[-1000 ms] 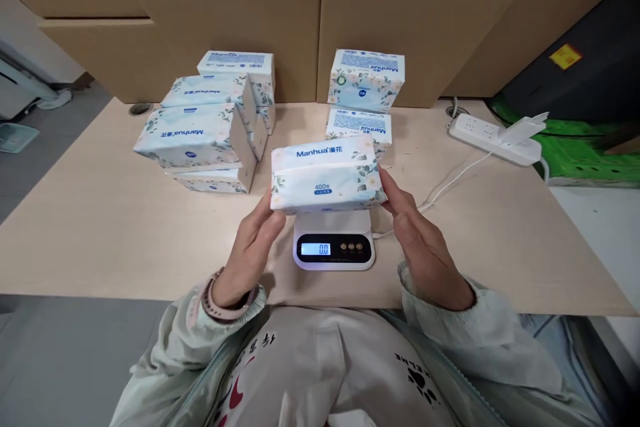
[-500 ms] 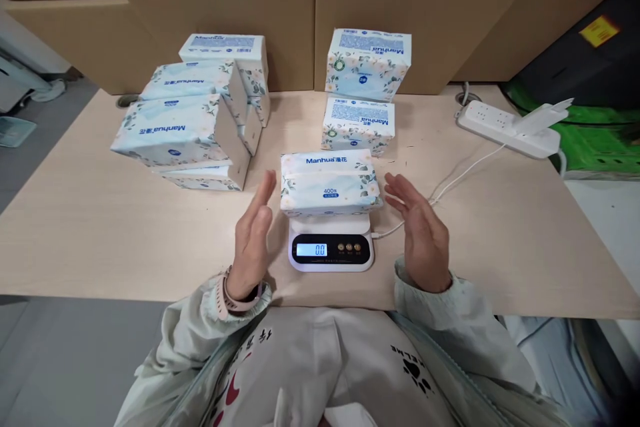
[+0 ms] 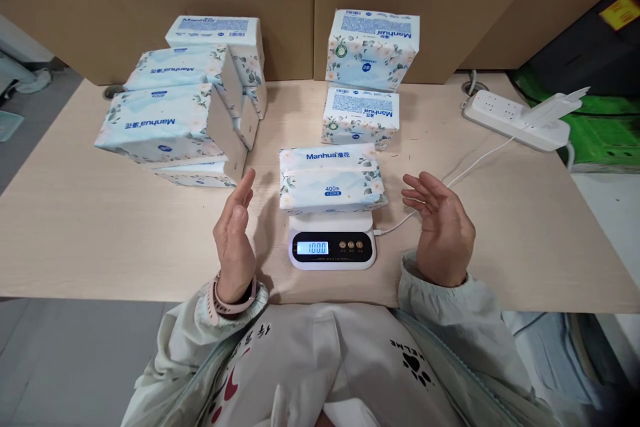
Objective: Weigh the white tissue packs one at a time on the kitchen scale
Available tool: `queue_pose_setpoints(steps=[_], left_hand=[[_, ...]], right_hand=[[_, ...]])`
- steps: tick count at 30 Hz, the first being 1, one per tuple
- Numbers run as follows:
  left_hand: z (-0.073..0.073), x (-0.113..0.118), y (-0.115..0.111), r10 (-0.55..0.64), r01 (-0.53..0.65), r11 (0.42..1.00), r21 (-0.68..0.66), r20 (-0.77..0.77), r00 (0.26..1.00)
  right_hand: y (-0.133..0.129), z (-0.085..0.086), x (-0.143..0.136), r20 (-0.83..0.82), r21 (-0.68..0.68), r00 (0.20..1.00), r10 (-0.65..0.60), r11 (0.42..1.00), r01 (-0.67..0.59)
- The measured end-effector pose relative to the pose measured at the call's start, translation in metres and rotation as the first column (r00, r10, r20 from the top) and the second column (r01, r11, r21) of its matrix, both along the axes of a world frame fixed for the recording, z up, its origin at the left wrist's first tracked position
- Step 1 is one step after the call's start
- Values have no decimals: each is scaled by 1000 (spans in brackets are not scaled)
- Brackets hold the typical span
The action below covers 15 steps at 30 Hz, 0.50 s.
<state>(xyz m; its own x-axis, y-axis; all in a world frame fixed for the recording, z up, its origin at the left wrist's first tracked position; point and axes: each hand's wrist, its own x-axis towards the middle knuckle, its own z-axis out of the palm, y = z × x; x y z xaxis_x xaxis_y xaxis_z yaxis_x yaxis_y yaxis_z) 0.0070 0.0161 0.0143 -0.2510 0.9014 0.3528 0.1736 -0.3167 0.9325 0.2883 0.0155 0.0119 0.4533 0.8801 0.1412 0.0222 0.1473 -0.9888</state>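
Observation:
A pack of tissues with floral print lies on the white digital scale, whose lit display reads about 100.0. My left hand is raised to the left of the pack, apart from it, fingers stretched out. On the other side, my right hand is also held away from the pack, fingers extended and slightly curved. Neither hand holds anything. Behind the scale two more tissue packs stand, a nearer one and a farther one.
Several tissue packs are stacked at the left of the table. A white power strip lies at the back right, with a cable running to the scale. Cardboard boxes line the back edge.
Both hands have moved outward, away from the tissue pack on the scale. The display has gone from 0.0 to about 100.0. The view has shifted slightly.

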Motion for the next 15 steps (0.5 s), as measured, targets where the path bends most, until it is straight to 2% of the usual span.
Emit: queue_pose_setpoints(steps=[15], left_hand=[[6,2,-2,-2,1,998,-63,-4,1000]], right_hand=[[0,-1,1,-29,-15,999,31,999,-32]])
